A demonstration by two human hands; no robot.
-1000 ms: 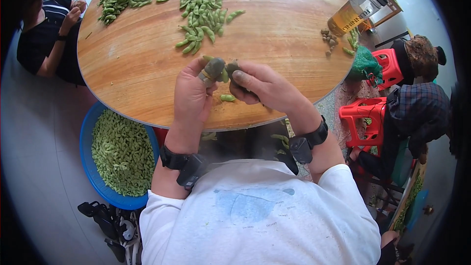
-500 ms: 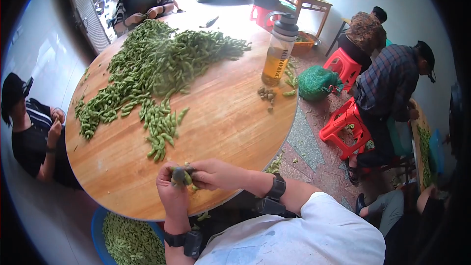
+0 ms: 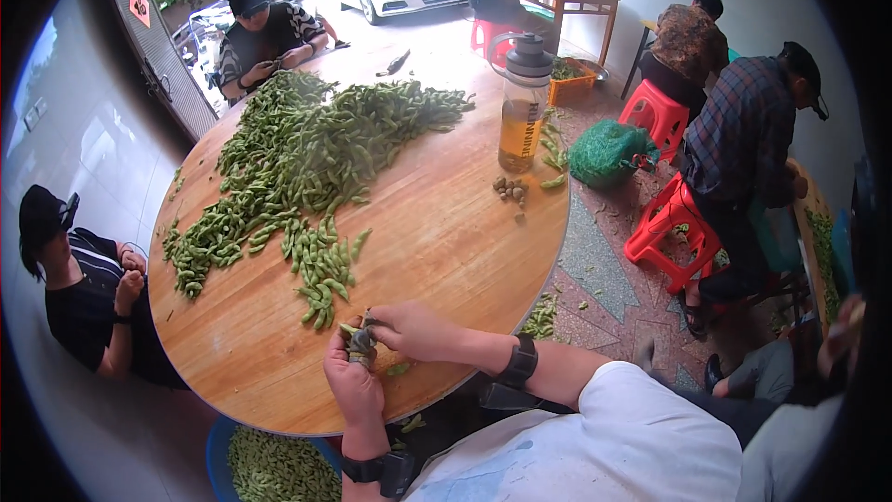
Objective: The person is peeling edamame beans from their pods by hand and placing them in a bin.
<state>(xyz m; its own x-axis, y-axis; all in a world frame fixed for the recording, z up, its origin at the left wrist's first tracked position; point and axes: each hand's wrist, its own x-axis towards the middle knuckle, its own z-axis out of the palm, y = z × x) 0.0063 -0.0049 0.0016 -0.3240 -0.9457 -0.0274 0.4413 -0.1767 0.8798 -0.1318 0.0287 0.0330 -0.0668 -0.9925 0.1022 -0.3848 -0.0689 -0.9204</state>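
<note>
Near the front edge of the round wooden table (image 3: 465, 251), my two hands work close together. My left hand (image 3: 355, 379) is closed round a green soybean pod (image 3: 349, 327), and a grey cover shows at its thumb. Pinched against it from the right is my right hand (image 3: 413, 329), with a dark covering at its fingertips; whether it grips the same pod is hidden. A small green piece (image 3: 399, 369) lies on the wood under my right hand. Beyond my hands spreads a big heap of soybean pods (image 3: 307, 163), trailing toward me.
A bottle of amber liquid (image 3: 522, 116) stands at the table's right, with small brown lumps (image 3: 509, 190) beside it. Below the front edge sits a blue basin (image 3: 217, 451) of shelled beans. Red stools (image 3: 671, 237), a green net sack (image 3: 609, 154) and several people surround the table.
My view has shifted, so the table and heap sit lower and further right. My hands stay together; the right hand's fingers now pinch above the left thumb.
</note>
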